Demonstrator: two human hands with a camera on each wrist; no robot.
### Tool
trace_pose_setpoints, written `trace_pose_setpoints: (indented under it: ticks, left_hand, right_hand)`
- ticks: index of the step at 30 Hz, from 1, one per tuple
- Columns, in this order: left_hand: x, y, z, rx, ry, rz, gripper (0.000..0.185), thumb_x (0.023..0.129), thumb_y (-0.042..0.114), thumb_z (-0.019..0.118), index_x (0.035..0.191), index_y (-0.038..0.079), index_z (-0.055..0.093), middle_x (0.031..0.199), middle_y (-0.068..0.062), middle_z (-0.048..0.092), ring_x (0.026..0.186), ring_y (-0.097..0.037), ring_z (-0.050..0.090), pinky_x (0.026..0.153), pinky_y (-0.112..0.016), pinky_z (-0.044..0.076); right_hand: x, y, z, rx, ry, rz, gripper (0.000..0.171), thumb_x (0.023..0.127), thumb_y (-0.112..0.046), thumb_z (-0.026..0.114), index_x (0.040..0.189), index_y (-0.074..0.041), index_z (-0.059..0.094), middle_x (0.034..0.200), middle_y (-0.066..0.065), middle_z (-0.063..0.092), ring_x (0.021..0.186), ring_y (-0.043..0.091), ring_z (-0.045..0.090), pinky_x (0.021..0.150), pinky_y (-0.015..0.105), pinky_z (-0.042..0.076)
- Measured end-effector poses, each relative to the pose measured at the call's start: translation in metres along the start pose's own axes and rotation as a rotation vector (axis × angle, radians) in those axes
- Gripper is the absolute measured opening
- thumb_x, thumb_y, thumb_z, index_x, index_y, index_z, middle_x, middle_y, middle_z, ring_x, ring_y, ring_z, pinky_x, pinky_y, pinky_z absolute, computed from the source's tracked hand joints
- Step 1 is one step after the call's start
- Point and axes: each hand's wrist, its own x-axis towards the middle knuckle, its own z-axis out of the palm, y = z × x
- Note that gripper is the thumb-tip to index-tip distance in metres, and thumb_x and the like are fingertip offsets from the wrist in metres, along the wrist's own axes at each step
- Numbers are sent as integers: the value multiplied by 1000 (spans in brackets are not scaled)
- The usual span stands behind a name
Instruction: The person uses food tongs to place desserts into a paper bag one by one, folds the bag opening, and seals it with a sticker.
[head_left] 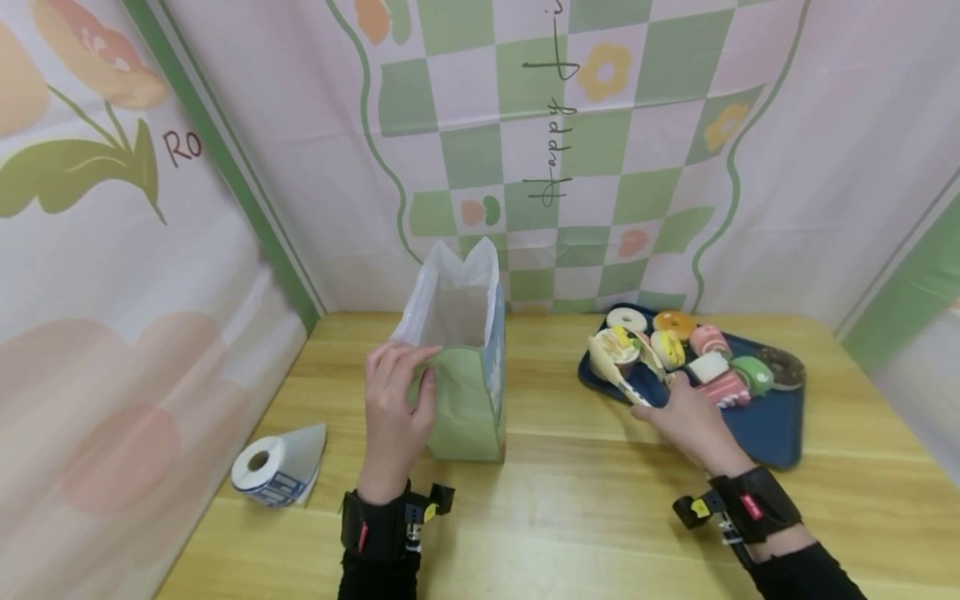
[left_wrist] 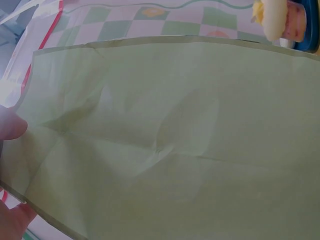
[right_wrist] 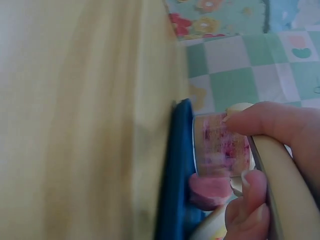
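My left hand [head_left: 397, 392] pinches the rim of an upright paper bag [head_left: 465, 408], green in front with a white inside, its mouth open at the top. In the left wrist view the green bag side [left_wrist: 160, 130] fills most of the picture, and the fingertips lie at its edge. In my right hand [head_left: 693, 421] is a pair of cream-coloured tongs [head_left: 628, 390]. The tongs' ends lie on either side of a small toy cake [head_left: 613, 357] with a yellow topping, at the tray's left end. Its pink-speckled side [right_wrist: 217, 145] shows in the right wrist view.
A dark blue tray [head_left: 772, 433] carries several toy pastries, among them a chocolate donut [head_left: 782, 368], a green piece [head_left: 752, 375] and an orange-brown donut [head_left: 675, 324]. On the left of the wooden table [head_left: 555, 517] stands a label roll [head_left: 270, 468]. A printed cloth backs the table.
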Motion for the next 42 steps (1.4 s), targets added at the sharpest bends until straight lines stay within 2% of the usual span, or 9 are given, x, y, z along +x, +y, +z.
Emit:
trace_pose_setpoints:
  ticks: [4,10,14,17,20,24,30,37,42]
  left_hand:
    - [-1,0,0,-4,-2,-4,20,84,0,64,103,2,69,94,-12,66,101,-32,56,99,-46,40]
    - [-1,0,-1,-5,1,2,19,85,-1,64,103,3,69,93,-11,66,100,-31,56,98,-46,40]
    - [-1,0,-2,-9,3,4,19,84,-2,64,102,3,70,92,-11,66,100,-31,56,98,-45,40]
    - [-1,0,-2,-13,3,6,20,84,-2,64,102,2,70,92,-11,66,99,-31,57,98,-45,40]
    - [-1,0,-2,-15,0,4,20,84,-3,64,102,2,70,92,-11,66,99,-30,57,98,-45,40]
    - [-1,0,-2,-19,-8,-6,20,84,-3,65,102,3,70,93,-11,66,101,-31,57,99,-46,40]
    - [-1,1,-2,-26,-14,-9,20,84,-2,65,102,3,69,94,-11,66,101,-31,56,98,-45,40]
    - [0,0,-2,-29,-11,6,19,85,-2,64,102,2,69,95,-12,66,101,-32,56,97,-46,40]
    - [0,-1,-2,-30,-14,6,19,85,-2,64,102,2,69,95,-12,66,101,-31,56,97,-46,40]
  right_hand:
    - [-3,-4,-9,-7,37,-29,120,83,-67,62,145,22,11,140,50,27,123,62,39,95,66,40]
    - [-6,-14,-21,-14,79,-81,113,80,-69,64,141,18,27,131,45,44,113,55,52,85,61,46]
    - [-6,-20,-27,-45,83,-85,113,80,-68,65,141,19,26,127,46,47,107,53,57,77,56,49]
    - [-7,-24,-31,-54,74,-78,118,78,-72,64,142,19,23,122,44,52,96,45,64,69,46,51]
    - [-11,-31,-36,-35,63,-79,119,78,-73,63,143,18,22,105,36,62,74,29,68,60,36,49]
    - [-18,-42,-42,-14,52,-89,112,80,-71,62,140,15,25,81,16,63,57,16,61,53,31,45]
    - [-23,-52,-50,-28,42,-89,110,78,-76,59,137,12,29,75,10,60,55,18,59,50,32,43]
    - [-26,-62,-59,-26,37,-124,106,79,-75,59,135,10,32,83,14,60,57,18,59,50,33,46]
    - [-26,-69,-69,-21,23,-128,98,78,-76,60,128,5,37,82,12,60,57,19,59,49,33,45]
